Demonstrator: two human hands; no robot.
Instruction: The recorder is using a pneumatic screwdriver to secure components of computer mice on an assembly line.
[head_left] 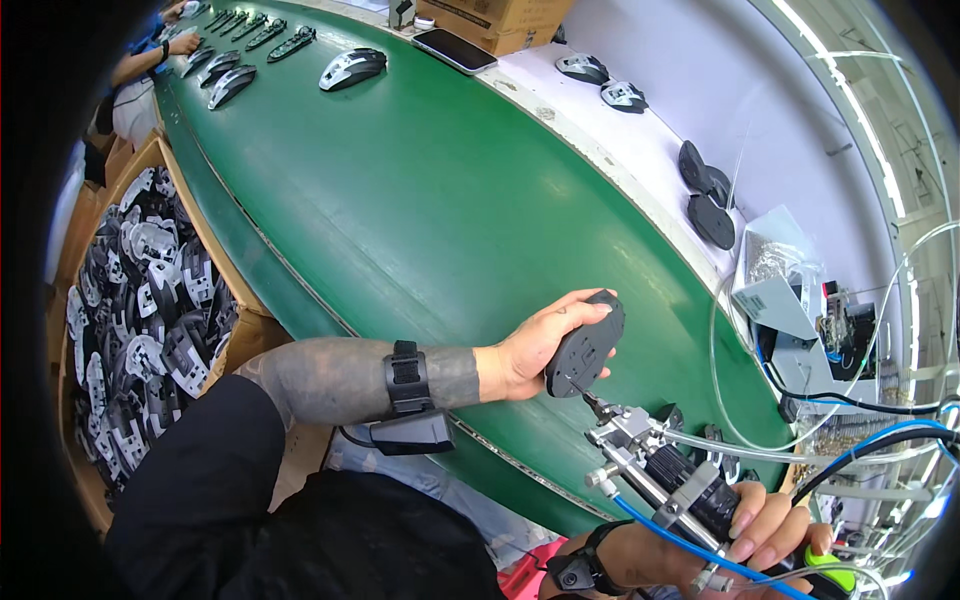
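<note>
My left hand (540,350) grips a black computer mouse (590,342) by its edges, its flat underside turned up. Wrapped around the body of an electric screwdriver (690,490) fitted with hoses is my right hand (775,530). The screwdriver's tip meets the near end of the mouse's underside, though whether a screw sits there is too small to tell. Beneath the left hand runs a green conveyor belt (440,200). Partly hidden behind the screwdriver, a few dark mouse parts (712,440) lie at the belt's far right.
A cardboard box (255,325) full of mouse shells stands at left. Mouse pieces (352,69) rest on the belt's far end, near a co-worker's hand (184,43). A white ledge (570,110) holds a phone (455,50) and more mice. A screw feeder (780,270) stands right, with hoses around.
</note>
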